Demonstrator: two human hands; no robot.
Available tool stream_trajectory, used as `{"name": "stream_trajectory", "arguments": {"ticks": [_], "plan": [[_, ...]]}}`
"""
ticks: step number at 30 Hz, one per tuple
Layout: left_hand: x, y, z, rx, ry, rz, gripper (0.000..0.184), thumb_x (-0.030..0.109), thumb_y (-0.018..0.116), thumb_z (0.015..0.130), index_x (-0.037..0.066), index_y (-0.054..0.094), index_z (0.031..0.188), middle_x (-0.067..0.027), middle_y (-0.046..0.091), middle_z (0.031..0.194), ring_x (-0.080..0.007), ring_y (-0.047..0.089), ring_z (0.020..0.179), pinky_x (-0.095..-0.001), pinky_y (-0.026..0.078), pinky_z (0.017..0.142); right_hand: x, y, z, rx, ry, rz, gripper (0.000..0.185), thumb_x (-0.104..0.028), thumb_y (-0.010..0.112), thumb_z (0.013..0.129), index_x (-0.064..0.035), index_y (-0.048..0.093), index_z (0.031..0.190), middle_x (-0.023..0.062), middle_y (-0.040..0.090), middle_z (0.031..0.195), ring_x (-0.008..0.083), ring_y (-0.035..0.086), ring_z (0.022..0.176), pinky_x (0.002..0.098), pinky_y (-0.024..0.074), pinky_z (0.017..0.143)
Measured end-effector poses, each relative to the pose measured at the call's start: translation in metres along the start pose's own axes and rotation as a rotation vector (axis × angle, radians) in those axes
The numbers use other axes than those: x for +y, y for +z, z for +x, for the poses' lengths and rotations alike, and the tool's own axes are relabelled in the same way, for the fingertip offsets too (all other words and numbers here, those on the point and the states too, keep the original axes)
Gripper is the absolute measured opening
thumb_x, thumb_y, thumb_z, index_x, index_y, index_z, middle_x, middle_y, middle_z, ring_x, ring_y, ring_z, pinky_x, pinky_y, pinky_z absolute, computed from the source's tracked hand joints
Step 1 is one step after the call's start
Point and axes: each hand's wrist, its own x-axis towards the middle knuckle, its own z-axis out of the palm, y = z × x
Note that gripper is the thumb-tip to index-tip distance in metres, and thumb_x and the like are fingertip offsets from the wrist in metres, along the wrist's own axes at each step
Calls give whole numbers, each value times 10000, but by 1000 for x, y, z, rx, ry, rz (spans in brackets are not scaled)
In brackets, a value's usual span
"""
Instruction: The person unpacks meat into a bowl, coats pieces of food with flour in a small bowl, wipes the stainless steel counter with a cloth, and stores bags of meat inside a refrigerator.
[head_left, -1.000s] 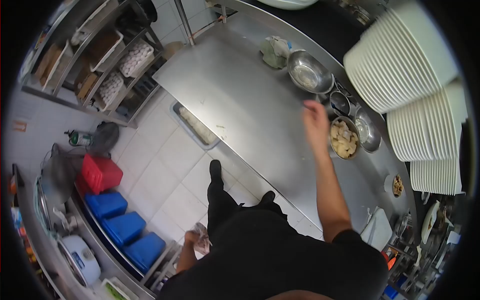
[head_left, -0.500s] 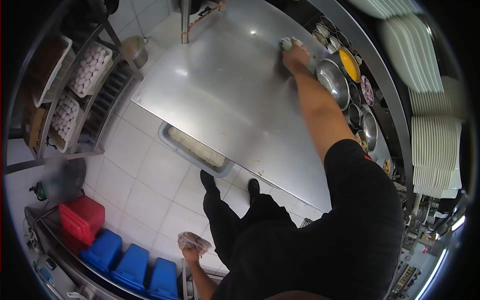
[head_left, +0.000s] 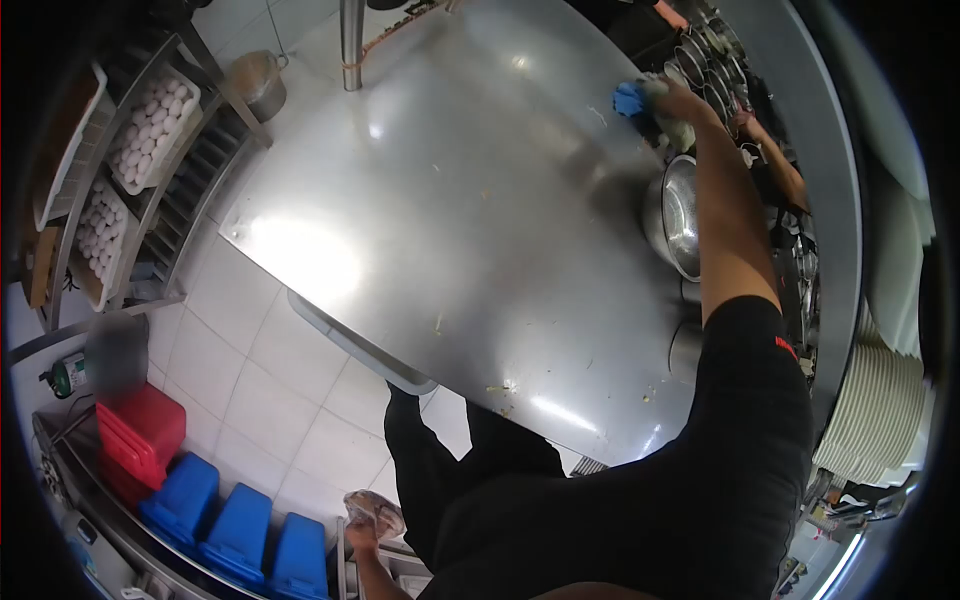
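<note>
Both our hands grip: right hand a cloth by the far edge of the tabletop, left hand a bag off its near edge. Sweeping low, we could knock the bowl.

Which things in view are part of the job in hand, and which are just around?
In use:
- cloth, in the right hand
- bag, in the left hand
- table, under the cloth

Just around, apparently:
- bowl
- plates
- eggs
- red bin
- blue bins
</note>
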Motion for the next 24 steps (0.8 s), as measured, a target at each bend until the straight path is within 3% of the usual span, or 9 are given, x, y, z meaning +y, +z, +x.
{"name": "stream_trajectory", "arguments": {"ticks": [3,4,5,6,8,13,17,19,24], "plan": [[12,7,-29,-1,54,387,99,79,670,772,-19,654,768,-59,646,735,-164,558,646,-362,452,558,9,50,17,-538,-287,-706,274,-263,604,898,-249,732,1140,-4,705,1183,234,646,1150,433,367,1116],[4,12,-34,-19,-23,148,143,99,678,756,-30,622,729,-64,627,700,-151,514,635,-369,432,548,-23,25,4,-561,-150,-620,266,-280,599,897,-267,738,1122,-3,711,1167,233,649,1143,425,332,1134],[-2,20,-36,-35,-34,188,143,100,675,757,-27,619,724,-63,620,691,-155,515,631,-371,430,548,-64,-6,-12,-570,-15,-536,258,-297,594,895,-285,744,1105,-2,718,1150,231,653,1136,417,298,1153],[-4,19,-40,-52,-45,239,142,100,673,758,-25,617,720,-62,613,683,-159,516,628,-374,428,547,-89,-20,-28,-554,-14,-575,263,-309,597,890,-282,743,1106,-2,723,1133,234,655,1130,410,289,1157],[-12,22,-29,-70,-64,255,139,101,665,761,-23,619,720,-65,610,680,-171,529,627,-380,432,553,-34,36,-2,-407,-149,-499,286,-370,626,855,-285,745,1101,29,723,1124,248,659,1121,373,329,1133],[-11,10,-9,-93,50,347,146,101,643,765,-40,654,801,-90,646,751,-208,590,655,-379,464,586,-128,28,-54,-267,302,199,838,-349,788,643,46,503,1325,239,659,1187,395,652,1071,423,539,907],[17,12,9,-73,-73,-5,179,26,626,788,-25,675,952,-79,677,834,-202,639,696,-326,526,626,-288,-45,-186,-175,347,219,824,-297,770,679,-93,456,1413,245,573,1307,401,587,1191,427,509,981],[22,9,29,-57,6,-49,143,63,629,791,-24,672,896,-70,654,799,-179,596,675,-340,509,615,-319,-29,-234,-61,225,297,765,-259,756,695,-172,490,1406,233,572,1269,434,590,1162,457,509,979],[43,-3,59,-49,110,-45,193,32,616,809,-24,669,986,-73,665,882,-184,621,762,-337,522,677,-319,-2,-266,68,173,520,724,-272,733,720,-133,509,1394,239,608,1255,384,599,1167,437,489,997]]}}
